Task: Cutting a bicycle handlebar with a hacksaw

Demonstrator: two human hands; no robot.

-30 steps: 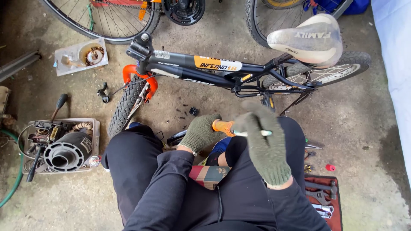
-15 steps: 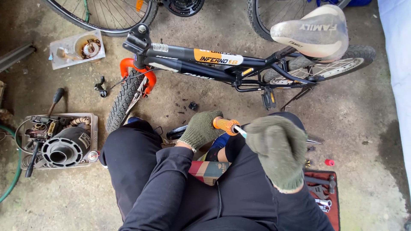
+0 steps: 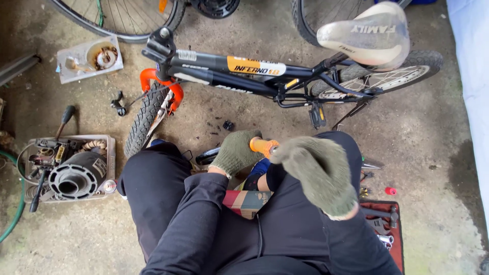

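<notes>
Over the lap, above the concrete floor, the orange grip was clamped in the gloved left hand; it was judged light, rubbery and best held mid-length. The right hand was curled at its end, contents unclear.

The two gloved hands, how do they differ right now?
The left hand is closed around the orange handlebar grip, low between the knees. The right hand is raised nearer the camera, looks larger, and sits at the grip's end; whether it holds anything cannot be told. Both wear olive knitted gloves.
</notes>
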